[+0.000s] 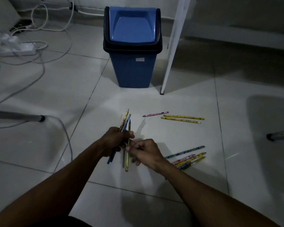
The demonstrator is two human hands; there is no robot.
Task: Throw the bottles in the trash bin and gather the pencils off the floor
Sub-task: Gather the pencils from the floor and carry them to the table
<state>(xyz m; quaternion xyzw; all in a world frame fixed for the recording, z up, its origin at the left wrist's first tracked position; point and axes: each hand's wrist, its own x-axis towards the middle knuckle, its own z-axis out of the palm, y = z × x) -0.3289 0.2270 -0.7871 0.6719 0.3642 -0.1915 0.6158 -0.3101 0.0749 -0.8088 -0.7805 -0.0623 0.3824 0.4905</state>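
Nearest, the left hand (112,138) held a bundle of pencils (125,123) in a closed grip, tips toward 12 o'clock. The right hand (143,150) pinched one yellow pencil (127,163) beside it. More loose pencils (186,158) lay on the floor (179,136) at 3 o'clock; the trash bin (132,46) stood at 12.

- I see open floor (179,136) between the two pencil clusters, wide enough for a hand.
- The trash bin (131,66) and white leg (170,54) block the far side.
- Cables (56,51) clutter my left.
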